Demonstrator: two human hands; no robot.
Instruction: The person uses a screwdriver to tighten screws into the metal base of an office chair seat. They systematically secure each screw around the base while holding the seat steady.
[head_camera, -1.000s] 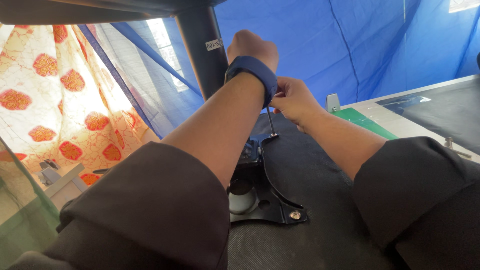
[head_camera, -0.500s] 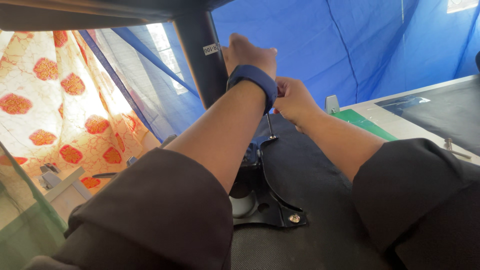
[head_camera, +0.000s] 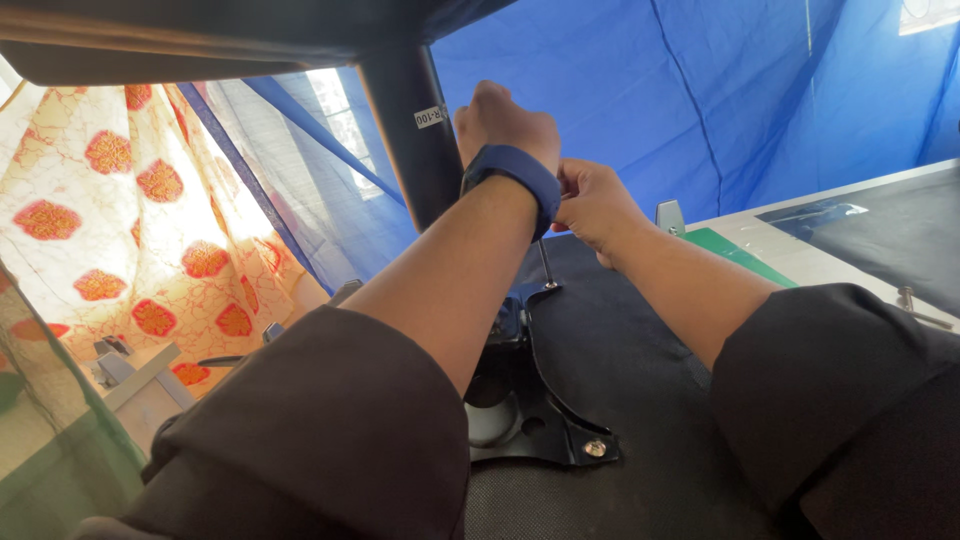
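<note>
- Two hands are raised together in front of a black upright post (head_camera: 412, 140): the left hand (head_camera: 505, 120) is curled into a closed fist just beside the post, but its palm side faces away, so what its grip holds cannot be told.
- The right hand (head_camera: 592, 205) sits just behind the left wrist with its fingers bent inward; its grip is closed, yet the thing pinched in it is hidden by the wrist.
- A blue wristband (head_camera: 515, 172) wraps the left wrist, right where the two hands meet.
- A thin metal rod (head_camera: 546, 265) runs down from under the right hand to a black metal plate (head_camera: 545, 415) below.
- The plate lies on dark mesh fabric (head_camera: 640, 390) and carries a silver bolt (head_camera: 595, 448) near its lower corner; a pale round part (head_camera: 490, 420) shows just beside it, under the left forearm.
- Both forearms are bare, and dark sleeves (head_camera: 330, 430) cover the upper arms.
- To the right, a pale bench (head_camera: 800, 225) carries a green strip (head_camera: 735, 255) and a dark sheet (head_camera: 890, 245); a small metal bracket (head_camera: 670, 215) stands at its near edge.
- A blue tarpaulin (head_camera: 700, 90) hangs behind the hands.
- To the left hangs a cream curtain with orange-red flowers (head_camera: 110, 220), with sheer mesh (head_camera: 290, 170) between it and the post.
</note>
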